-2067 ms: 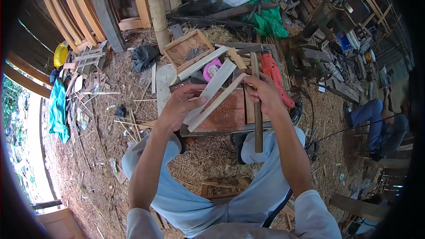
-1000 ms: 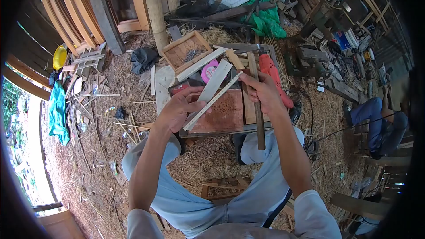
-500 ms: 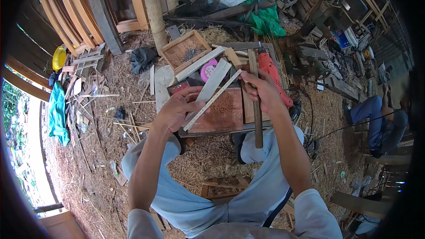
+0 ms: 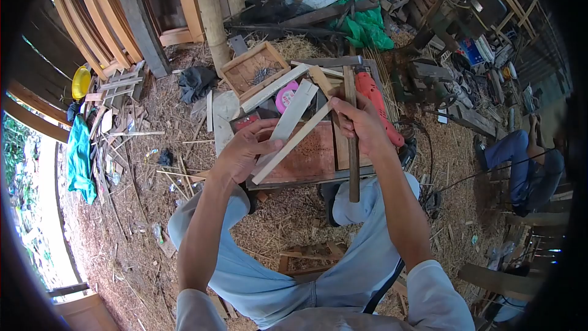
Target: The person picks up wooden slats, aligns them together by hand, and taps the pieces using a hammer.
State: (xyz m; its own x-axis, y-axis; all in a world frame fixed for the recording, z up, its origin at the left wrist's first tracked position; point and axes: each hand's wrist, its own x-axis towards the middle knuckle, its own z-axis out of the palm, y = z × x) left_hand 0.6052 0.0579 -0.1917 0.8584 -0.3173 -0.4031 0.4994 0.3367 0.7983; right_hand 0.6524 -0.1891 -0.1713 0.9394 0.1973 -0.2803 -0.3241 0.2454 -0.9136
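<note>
My left hand (image 4: pixel 248 150) is closed around a flat pale wooden slat (image 4: pixel 297 109), thumb on top. A thinner wooden strip (image 4: pixel 293 149) slants across in front of the slat, its lower end beside my left hand and its upper end at my right fingertips. My right hand (image 4: pixel 362 121) grips a hammer (image 4: pixel 353 171) by its wooden handle; the metal head points away from me. Beneath both hands is a low work surface with a reddish-brown board (image 4: pixel 309 168). Close behind the slat lies a pink round object (image 4: pixel 285 97).
A red power tool (image 4: pixel 375 98) lies right of the hammer, its cable on the floor. A wooden tray (image 4: pixel 254 72) holding nails stands at the back left. Wood scraps and shavings cover the ground. Another person (image 4: pixel 520 165) sits at the far right.
The thin strip has turned about its length: its dotted face showed before, and a plain face shows now. The hammer has shifted very slightly left. My hands are nearly still.
</note>
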